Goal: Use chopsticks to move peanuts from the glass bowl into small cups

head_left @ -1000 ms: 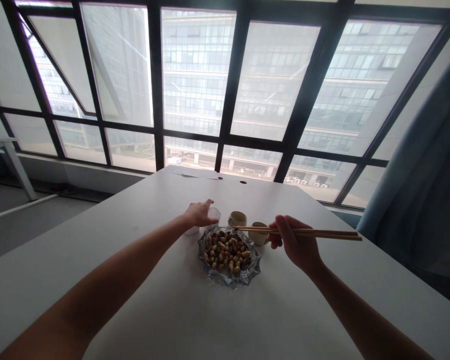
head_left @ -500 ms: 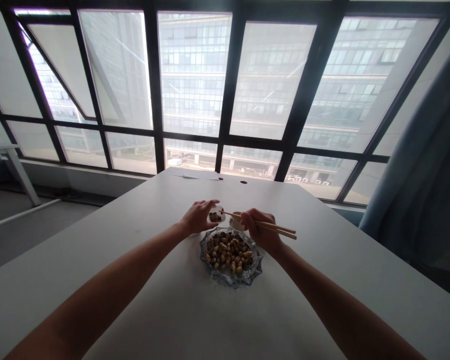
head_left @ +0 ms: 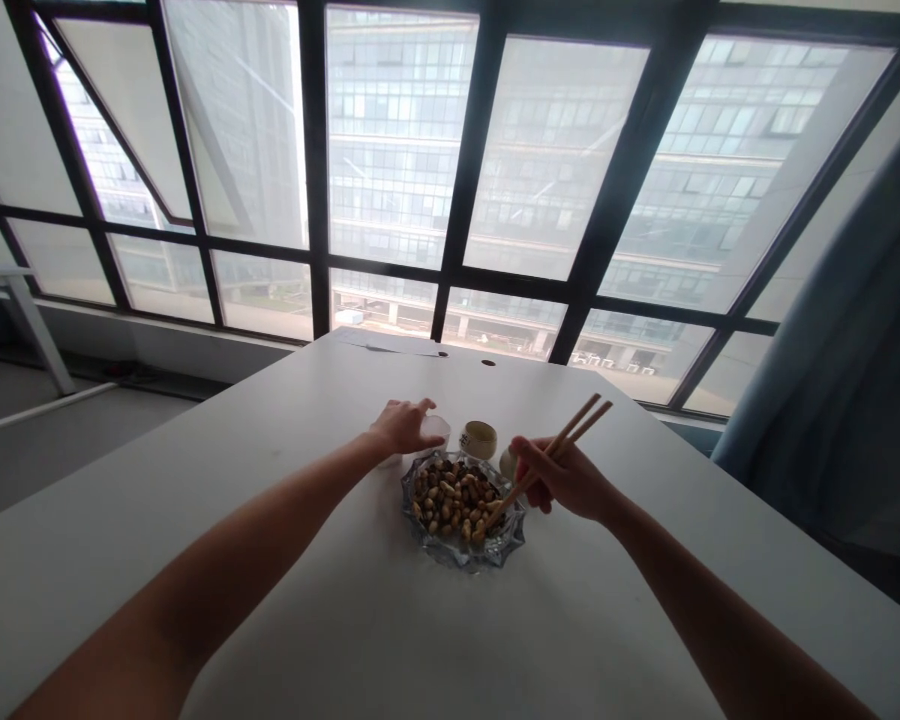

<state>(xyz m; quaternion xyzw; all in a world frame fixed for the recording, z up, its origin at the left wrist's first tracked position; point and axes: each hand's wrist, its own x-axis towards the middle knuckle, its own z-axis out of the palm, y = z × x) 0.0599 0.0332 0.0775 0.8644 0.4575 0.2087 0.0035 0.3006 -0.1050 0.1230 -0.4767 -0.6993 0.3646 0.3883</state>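
My left hand (head_left: 401, 427) is curled round the left side of a small clear cup (head_left: 438, 428), thumb across its front; the cup's contents are not visible. In my right hand (head_left: 551, 472) is a pair of wooden chopsticks (head_left: 570, 436), slanting down to the left. Their tips reach among the peanuts (head_left: 450, 500) at the right side of a scalloped glass bowl (head_left: 459, 556). Darker small pieces lie at the back of the bowl. Behind it stands a beige cup (head_left: 480, 440) with dark marks. Another pale round container (head_left: 507, 462) is partly hidden by my right hand.
The white table (head_left: 330, 620) stretches toward large windows with dark frames. Papers (head_left: 394, 345) lie at its far edge, near two round holes. A blue curtain (head_left: 832, 330) hangs on the right, and another white table (head_left: 34, 320) stands at far left.
The chopsticks have moved from the clear cup down to the peanuts in the bowl, turning steeper. My right hand has shifted right, uncovering the beige cup. The clear cup's dark contents no longer show.
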